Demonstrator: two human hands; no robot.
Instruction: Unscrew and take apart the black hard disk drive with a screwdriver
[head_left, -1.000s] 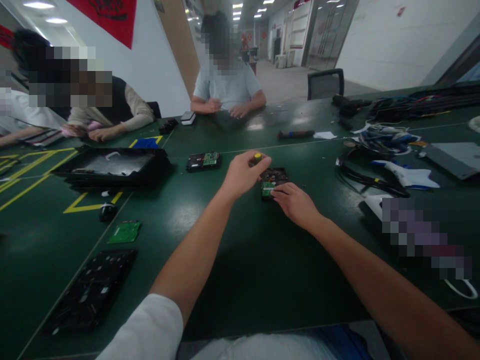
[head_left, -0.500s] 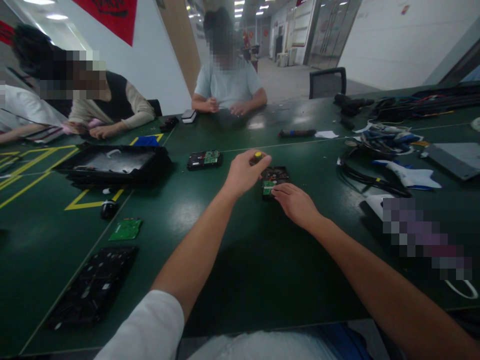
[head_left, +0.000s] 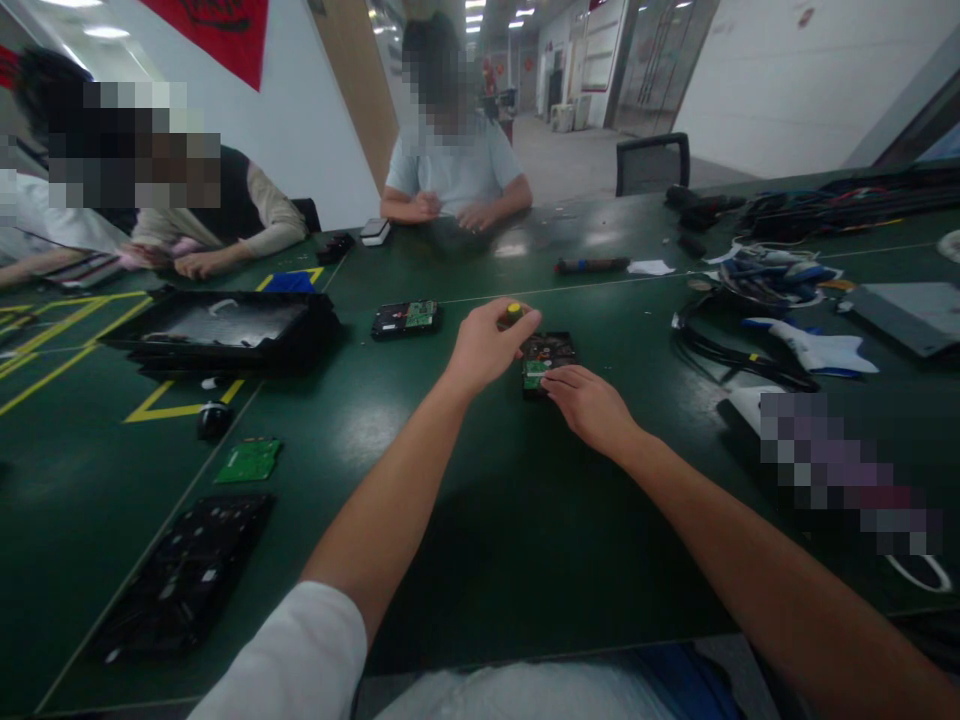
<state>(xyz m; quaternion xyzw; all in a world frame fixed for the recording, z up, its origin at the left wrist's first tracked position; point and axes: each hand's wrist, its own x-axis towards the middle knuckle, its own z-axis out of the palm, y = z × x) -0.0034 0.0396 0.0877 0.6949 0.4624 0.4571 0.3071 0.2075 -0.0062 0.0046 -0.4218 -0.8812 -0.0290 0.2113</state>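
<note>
My left hand [head_left: 481, 346] is closed around a small screwdriver [head_left: 514, 311], whose yellow handle end sticks up between thumb and fingers. Its shaft and tip are hidden by the hand. Directly below lies a hard drive [head_left: 553, 349], dark metal with a green circuit board [head_left: 534, 375] at its near end. Fingers of my right hand [head_left: 592, 404] are pressed together and grip the drive's near right side, partly covering the board.
Left of my hands lies another hard drive [head_left: 406, 318]. A black tray [head_left: 225, 330], a loose green board [head_left: 249, 460] and a black drive casing [head_left: 187, 570] are further left. Cables [head_left: 772, 275] and a grey metal box [head_left: 904, 315] lie right. Co-workers sit across the table.
Both hands hold nearly the same pose on the screwdriver and hard drive. The whole view has shifted very slightly.
</note>
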